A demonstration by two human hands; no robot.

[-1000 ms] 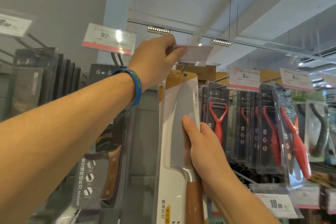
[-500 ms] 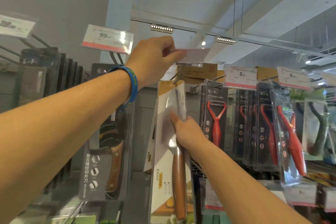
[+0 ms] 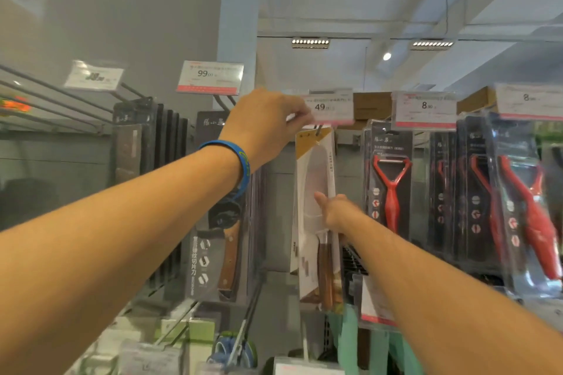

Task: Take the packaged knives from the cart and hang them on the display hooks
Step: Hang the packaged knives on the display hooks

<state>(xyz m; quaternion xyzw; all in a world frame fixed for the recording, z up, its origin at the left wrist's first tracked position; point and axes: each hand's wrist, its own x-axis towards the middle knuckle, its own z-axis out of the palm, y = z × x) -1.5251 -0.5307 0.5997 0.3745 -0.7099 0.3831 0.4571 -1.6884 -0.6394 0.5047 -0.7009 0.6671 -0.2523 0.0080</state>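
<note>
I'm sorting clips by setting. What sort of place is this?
Probably a shop's kitchenware aisle: the 49 price tag above a hanging packaged knife, with rows of red peelers in retail packs under similar tags beside it.

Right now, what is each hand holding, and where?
Left hand pinches the 49 price tag by its left edge. Right hand holds the packaged knife at mid-height on its right edge, thumb on the front; the other fingers are hidden.
</note>
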